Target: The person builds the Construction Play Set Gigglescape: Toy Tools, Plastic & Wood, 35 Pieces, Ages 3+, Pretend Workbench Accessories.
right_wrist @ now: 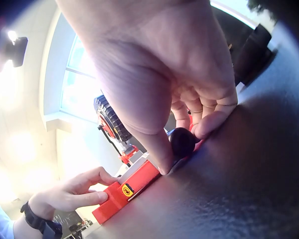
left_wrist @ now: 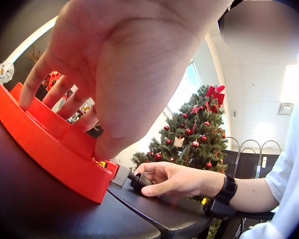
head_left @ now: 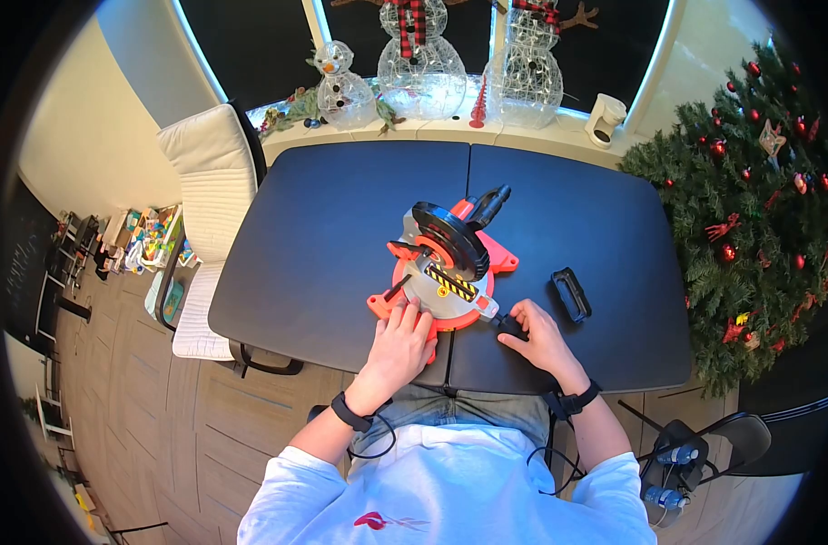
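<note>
A small miter saw (head_left: pixel 452 238), with a red base (left_wrist: pixel 55 149), a grey round table and a black ribbed disc, stands on the dark table. My left hand (head_left: pixel 399 350) holds the left front of that base, fingers over the top and thumb against the front edge. At the front of the saw a black handle (head_left: pixel 508 328) sticks out on a threaded rod. My right hand (head_left: pixel 543 341) pinches this handle between thumb and fingers; its round end (right_wrist: pixel 183 143) faces the right wrist camera. Yellow-black striped stickers mark the saw's middle.
A black hollow oblong part (head_left: pixel 570 295) lies right of my right hand. The table (head_left: pixel 296 236) has a seam down its middle. A decorated Christmas tree (head_left: pixel 750 209) stands close at the right edge, a white chair (head_left: pixel 210 200) at the left. Wire snowmen (head_left: pixel 423 77) line the windowsill behind.
</note>
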